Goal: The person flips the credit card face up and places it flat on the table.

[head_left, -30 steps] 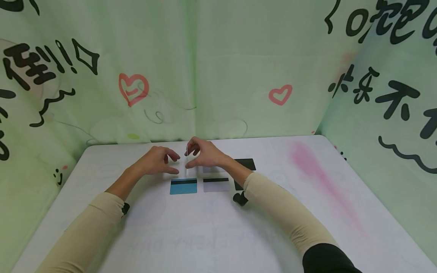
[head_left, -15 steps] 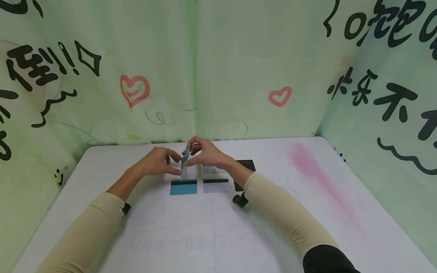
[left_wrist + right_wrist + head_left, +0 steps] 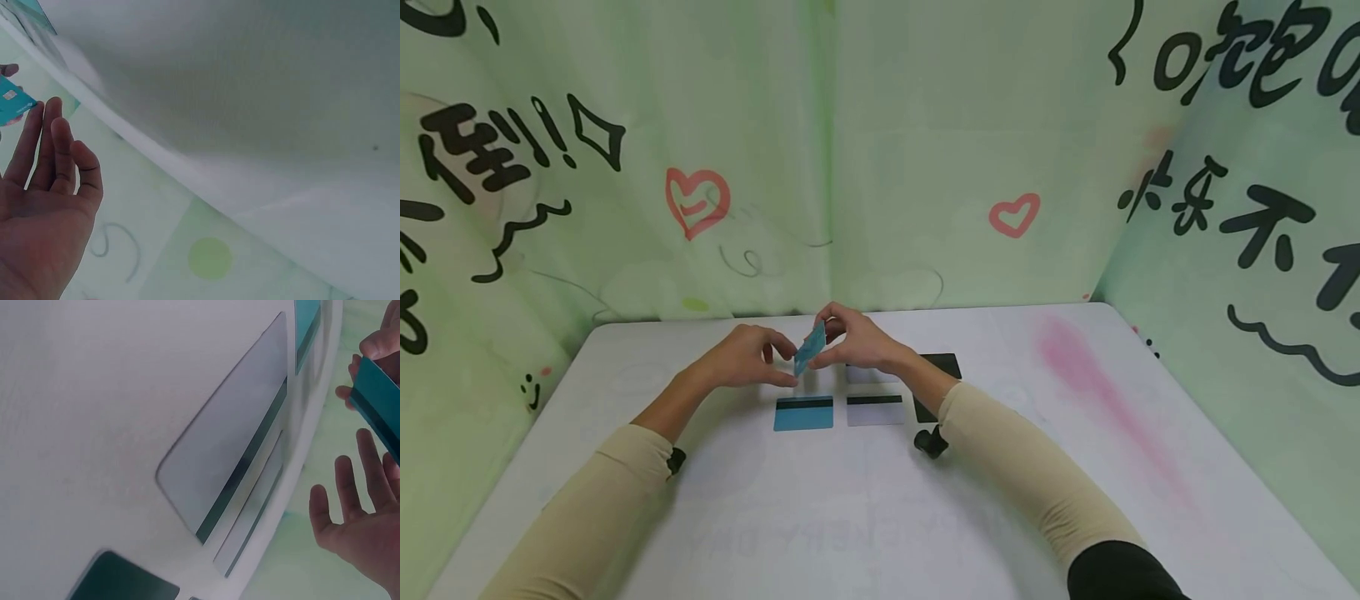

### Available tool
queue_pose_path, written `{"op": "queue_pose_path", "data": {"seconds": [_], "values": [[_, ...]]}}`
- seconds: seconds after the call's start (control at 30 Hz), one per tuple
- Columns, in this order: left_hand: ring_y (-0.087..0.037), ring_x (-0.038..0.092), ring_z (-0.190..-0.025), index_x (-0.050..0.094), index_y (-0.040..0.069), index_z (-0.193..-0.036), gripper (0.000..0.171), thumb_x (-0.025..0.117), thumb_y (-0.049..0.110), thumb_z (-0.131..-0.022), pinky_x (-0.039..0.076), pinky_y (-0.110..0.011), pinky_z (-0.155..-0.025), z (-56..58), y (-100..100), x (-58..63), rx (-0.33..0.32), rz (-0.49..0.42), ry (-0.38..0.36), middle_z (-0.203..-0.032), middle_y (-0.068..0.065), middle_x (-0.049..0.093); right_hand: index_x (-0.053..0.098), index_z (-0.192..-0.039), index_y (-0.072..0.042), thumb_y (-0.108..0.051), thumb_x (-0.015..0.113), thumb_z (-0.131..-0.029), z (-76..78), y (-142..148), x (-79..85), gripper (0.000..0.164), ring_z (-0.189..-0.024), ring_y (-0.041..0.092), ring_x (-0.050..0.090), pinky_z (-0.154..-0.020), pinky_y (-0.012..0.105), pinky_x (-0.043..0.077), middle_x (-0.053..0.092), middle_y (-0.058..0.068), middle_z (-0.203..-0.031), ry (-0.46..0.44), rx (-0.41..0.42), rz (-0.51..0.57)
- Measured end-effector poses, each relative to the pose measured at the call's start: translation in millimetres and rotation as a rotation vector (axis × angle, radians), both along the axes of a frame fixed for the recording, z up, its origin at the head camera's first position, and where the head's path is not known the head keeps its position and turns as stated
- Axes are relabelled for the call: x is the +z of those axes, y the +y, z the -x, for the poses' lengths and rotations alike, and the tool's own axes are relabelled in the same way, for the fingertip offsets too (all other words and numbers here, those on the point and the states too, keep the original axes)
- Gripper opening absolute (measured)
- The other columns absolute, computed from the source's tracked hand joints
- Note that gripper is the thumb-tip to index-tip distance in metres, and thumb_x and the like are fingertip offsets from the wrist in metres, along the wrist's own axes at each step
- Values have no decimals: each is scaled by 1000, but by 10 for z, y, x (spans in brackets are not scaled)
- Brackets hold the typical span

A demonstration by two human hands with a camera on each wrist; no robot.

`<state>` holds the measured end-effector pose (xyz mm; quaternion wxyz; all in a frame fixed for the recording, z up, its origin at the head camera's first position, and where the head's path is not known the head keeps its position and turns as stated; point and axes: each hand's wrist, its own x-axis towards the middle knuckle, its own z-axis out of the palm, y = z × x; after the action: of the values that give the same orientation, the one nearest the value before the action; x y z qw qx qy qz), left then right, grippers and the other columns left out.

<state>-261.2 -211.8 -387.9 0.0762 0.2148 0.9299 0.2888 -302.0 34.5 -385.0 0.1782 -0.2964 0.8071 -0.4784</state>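
Over the far part of the white table, both hands meet at a blue bank card point(image 3: 809, 348), held tilted. My right hand point(image 3: 859, 340) pinches it between thumb and index finger at opposite edges. At the card's left end, my left hand point(image 3: 752, 357) has its index fingertip and thumb at the corners. A chip shows on one face of the bank card point(image 3: 11, 97) in the left wrist view; a dark stripe crosses its other face in the right wrist view. Below the hands lies a second blue card point(image 3: 803, 417), stripe up.
To its right lies a pale lilac card point(image 3: 875, 413), with another lilac card point(image 3: 868, 375) behind it, partly hidden by my right hand. Two black cards point(image 3: 943, 364) sit farther right, partly under my right forearm. A green printed curtain point(image 3: 917, 150) rises behind the table point(image 3: 775, 517).
My left hand has moved slightly right to meet the card. The held card has turned from edge-on so that its blue face shows. The cards on the table have stayed put.
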Motion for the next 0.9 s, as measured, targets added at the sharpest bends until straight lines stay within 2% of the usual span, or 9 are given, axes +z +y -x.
{"op": "queue_pose_path", "data": {"seconds": [0.2,0.4,0.67,0.9], "values": [[-24,64,-97,76,8,-118,48,90,34,-80,53,-32,-77,-5,-52,42,15,26,5,-110,-7,75,60,-118,-11,-19,87,-82,3,66,-10,46,-113,25,63,-96,38,49,71,6,-116,38,-17,-81],[-25,64,-96,77,7,-117,47,90,33,-80,53,-33,-80,20,-110,47,-6,48,29,-107,-7,74,66,-118,-12,-23,88,-79,23,98,-33,46,-118,28,63,-100,38,50,70,5,-121,83,-14,-149],[-25,64,-99,77,8,-117,47,90,33,-80,54,-35,-82,58,-153,37,-3,79,19,-107,-5,74,68,-116,-15,-27,89,-78,48,80,-71,45,-116,26,61,-99,37,50,70,3,-118,155,-13,-227],[-26,64,-101,76,5,-118,48,90,31,-80,54,-37,-85,75,-156,39,-1,110,-3,-109,-7,74,69,-117,-16,-31,88,-78,55,5,-114,47,-120,24,58,-105,42,48,69,3,-123,218,-19,-363]]}}
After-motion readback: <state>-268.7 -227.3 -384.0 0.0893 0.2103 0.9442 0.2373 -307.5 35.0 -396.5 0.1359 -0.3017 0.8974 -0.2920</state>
